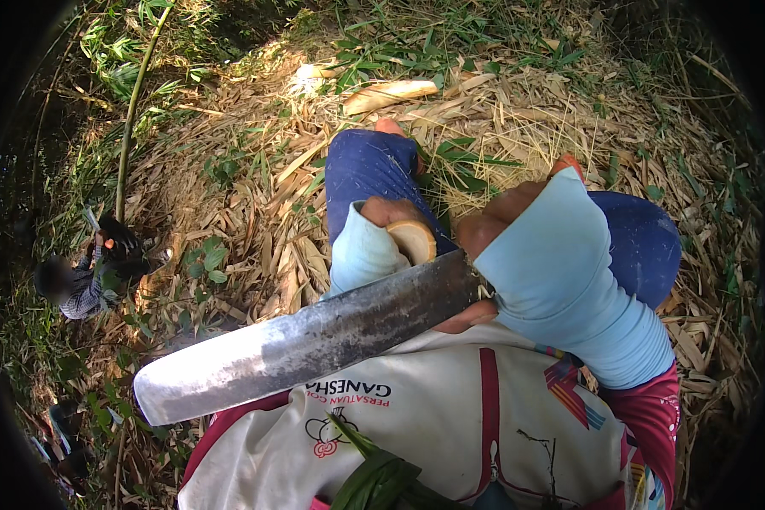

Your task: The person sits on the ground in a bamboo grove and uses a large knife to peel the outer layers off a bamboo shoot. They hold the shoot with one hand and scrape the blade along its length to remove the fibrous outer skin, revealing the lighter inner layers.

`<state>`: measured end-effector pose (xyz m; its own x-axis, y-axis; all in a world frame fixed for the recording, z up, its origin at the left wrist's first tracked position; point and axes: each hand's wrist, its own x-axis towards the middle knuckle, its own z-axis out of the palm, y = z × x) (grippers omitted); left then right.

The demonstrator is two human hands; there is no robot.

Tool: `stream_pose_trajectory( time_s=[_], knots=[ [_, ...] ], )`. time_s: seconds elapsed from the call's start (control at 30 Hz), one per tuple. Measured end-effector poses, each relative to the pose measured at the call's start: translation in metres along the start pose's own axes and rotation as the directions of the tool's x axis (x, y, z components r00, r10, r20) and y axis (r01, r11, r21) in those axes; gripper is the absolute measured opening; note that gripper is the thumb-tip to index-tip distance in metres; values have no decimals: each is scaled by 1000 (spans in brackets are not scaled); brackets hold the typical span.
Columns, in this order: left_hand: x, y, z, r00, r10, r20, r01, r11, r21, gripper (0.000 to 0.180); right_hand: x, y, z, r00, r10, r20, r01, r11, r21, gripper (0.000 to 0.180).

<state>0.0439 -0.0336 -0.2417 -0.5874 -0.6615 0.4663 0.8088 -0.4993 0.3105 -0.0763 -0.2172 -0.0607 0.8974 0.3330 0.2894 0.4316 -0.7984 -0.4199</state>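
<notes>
Head | knife [310, 342]: broad, mottled grey | right hand [503, 214] closed on knife, left hand [391, 211] closed round pale bamboo [414, 241]

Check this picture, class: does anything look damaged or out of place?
Two things. The long blade in the right hand has dark blotches near the hand, perhaps stain or rust, while its far end shines. What looks like a thin dark twig lies on the pale jacket, seemingly stray debris.

ground [178, 180]: dry brown leaf litter [263, 217], pale wood piece [389, 96] lying on top.
</notes>
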Motion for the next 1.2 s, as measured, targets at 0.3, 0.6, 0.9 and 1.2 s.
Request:
stream_pose_trajectory(
  time_s=[0.3,0.6,0.9,1.2],
  knots=[
    [2,-12,17,942,276,-192,-255,959,128,115,-3,2,2,1000,-11,7,12,999,-53,51],
    [12,-25,41,788,499,-361,-369,852,372,105,-3,0,1,1000,-22,-22,20,998,-58,65],
    [16,-29,53,656,619,-432,-354,758,548,96,-3,-1,3,1000,-17,2,17,1000,-25,64],
    [19,-36,70,488,723,-490,-131,615,778,89,-5,6,9,994,-41,-98,38,999,-25,62]
  ],
)
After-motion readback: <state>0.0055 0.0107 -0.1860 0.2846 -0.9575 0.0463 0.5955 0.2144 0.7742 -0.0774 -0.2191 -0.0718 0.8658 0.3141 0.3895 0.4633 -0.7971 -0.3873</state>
